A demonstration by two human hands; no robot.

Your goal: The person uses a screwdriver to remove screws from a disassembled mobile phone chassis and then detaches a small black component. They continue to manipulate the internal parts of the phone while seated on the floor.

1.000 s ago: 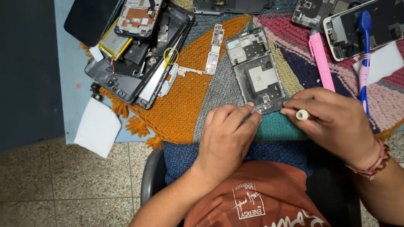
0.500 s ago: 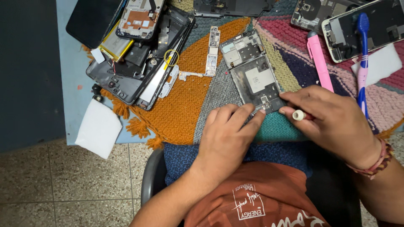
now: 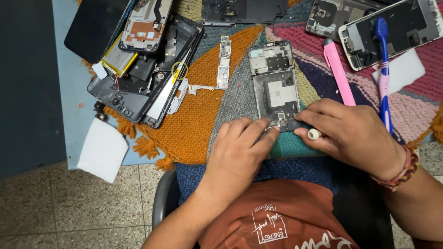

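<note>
Two hands meet at the near end of an opened phone frame (image 3: 277,90), which lies flat on a colourful knitted mat (image 3: 198,124) at the table edge, just in front of the person. The left hand (image 3: 240,154) rests on the mat with the fingers (image 3: 265,129) stretched forward, and the tips press on the bottom corner of the frame, probably to keep it from sliding. The right hand (image 3: 353,133) is curled, the fingers closed around a small tool with a white round end (image 3: 314,134) that sticks out beside the thumb; the working tip is hidden under the fingers, so I cannot tell what it touches.

A thin circuit board (image 3: 224,62) lies just left of the frame. Further left is a pile of phone parts (image 3: 143,69), with a yellow battery. A pink pen-like tool (image 3: 338,71) lies right of the frame, and a blue toothbrush (image 3: 383,69) rests across another open phone (image 3: 392,30). A white cloth (image 3: 102,150) hangs at the table's left corner.
</note>
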